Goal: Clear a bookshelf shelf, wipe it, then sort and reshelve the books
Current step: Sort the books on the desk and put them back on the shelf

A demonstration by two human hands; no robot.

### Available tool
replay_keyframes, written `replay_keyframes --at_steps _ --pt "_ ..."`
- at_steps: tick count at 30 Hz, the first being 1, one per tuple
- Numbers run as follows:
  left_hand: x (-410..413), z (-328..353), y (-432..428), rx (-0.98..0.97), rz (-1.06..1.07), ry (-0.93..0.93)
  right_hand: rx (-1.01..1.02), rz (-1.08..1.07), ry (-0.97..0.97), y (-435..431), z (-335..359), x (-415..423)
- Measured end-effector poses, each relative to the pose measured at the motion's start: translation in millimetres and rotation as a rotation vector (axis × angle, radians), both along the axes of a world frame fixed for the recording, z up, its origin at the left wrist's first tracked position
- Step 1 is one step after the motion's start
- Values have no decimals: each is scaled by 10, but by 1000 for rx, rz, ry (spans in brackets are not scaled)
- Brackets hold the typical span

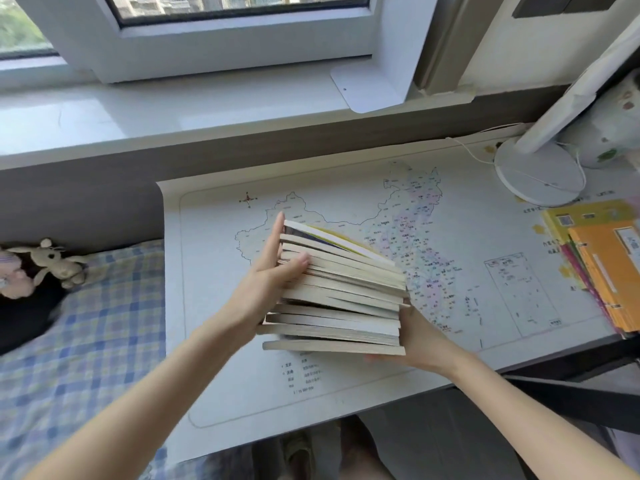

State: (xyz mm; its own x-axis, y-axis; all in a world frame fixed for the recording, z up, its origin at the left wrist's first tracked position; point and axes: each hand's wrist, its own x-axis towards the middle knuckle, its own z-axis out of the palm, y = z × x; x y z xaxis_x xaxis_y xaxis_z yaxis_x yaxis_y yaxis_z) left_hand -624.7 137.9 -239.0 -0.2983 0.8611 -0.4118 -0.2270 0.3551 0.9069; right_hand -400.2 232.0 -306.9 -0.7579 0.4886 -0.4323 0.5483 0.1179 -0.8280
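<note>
You are holding a stack of books (pixel 339 289) between both hands, over the middle of the map mat (pixel 214 375) that is covering the desk. The books are lying flat on one another with their page edges facing you. The upper ones are sliding out of line and leaning toward 11 o'clock.

Your left hand (pixel 270 271) is pressing on the stack from its 9 o'clock side, with the fingers straight and pointing up and the thumb lying flat across the page edges. Your right hand (pixel 419 337) is cupping the stack at its 4 o'clock corner. Its fingers are running under the bottom book and are mostly hidden, so I cannot tell how they are curling. I cannot tell either whether the bottom book is touching the mat.

From the stack, a white lamp base (pixel 540 174) is standing at 2 o'clock. A pile of orange and yellow books (pixel 606 271) is lying at 3 o'clock by the desk's edge. A toy rabbit (pixel 48 261) is lying well apart at 9 o'clock on a checked bedsheet (pixel 86 323). The window sill (pixel 173 105) is running across at 12 o'clock.
</note>
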Motion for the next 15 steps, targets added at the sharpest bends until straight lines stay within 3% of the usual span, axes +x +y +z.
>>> replay_keyframes --at_steps 3,8,12,15 --pt "-33 40 0 -1 -9 -71 -18 -13 13 46 9 -28" --pt "-219 31 31 11 -125 -19 7 -36 49 93 7 -56" --pt "-650 -55 -109 -3 -674 40 6 13 52 207 -49 -57" --pt "-797 -48 -84 -152 -883 196 -39 13 11 306 -110 -72"
